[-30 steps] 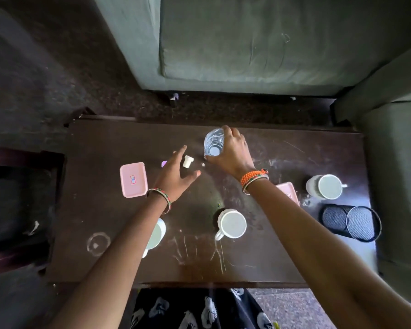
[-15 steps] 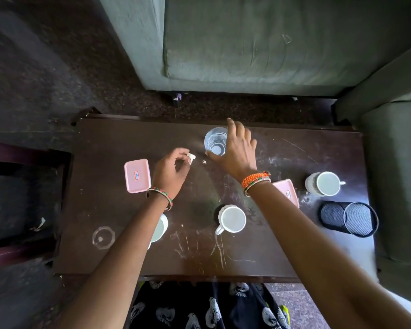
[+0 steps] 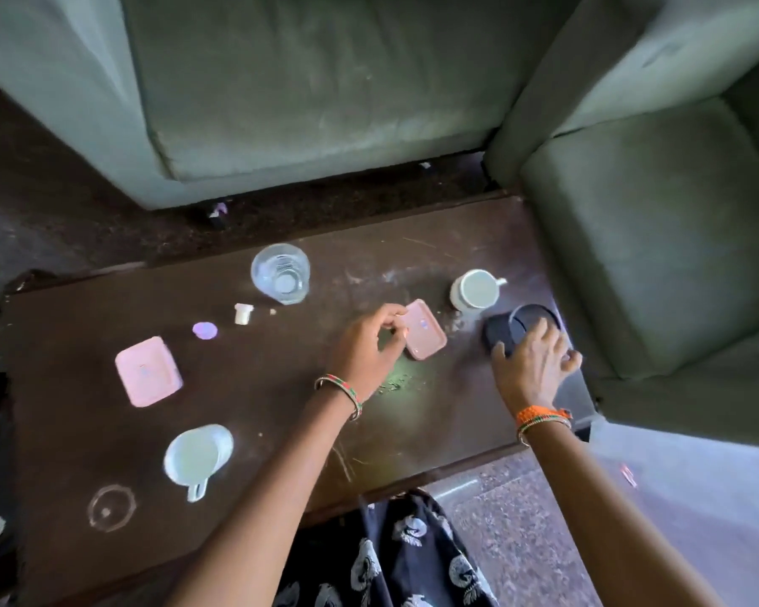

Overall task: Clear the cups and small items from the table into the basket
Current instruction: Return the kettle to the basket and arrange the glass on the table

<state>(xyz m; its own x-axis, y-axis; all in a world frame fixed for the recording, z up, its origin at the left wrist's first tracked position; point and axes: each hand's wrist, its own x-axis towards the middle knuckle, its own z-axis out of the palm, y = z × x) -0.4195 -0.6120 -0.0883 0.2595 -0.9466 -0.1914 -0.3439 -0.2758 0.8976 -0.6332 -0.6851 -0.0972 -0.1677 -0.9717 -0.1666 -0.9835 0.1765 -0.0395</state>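
From the head view, your right hand (image 3: 533, 365) rested with spread fingers on the mesh basket (image 3: 507, 332), lying on its side at the table (image 3: 255, 387) edge; your left hand (image 3: 369, 348) pinched the pink box (image 3: 426, 329). Cups (image 3: 474, 290), glass (image 3: 280, 273) and small items remained uncleared.

You've got a dark scratched wood table (image 3: 421, 414) w/ a glass (image 3: 280, 273), small white cap (image 3: 243, 313), purple disc (image 3: 204, 330), 2 pink boxes (image 3: 148, 377) (image 3: 426, 329), 2 white mugs (image 3: 197, 456) (image 3: 475, 289) & a black mesh basket (image 3: 510, 327) on its side.
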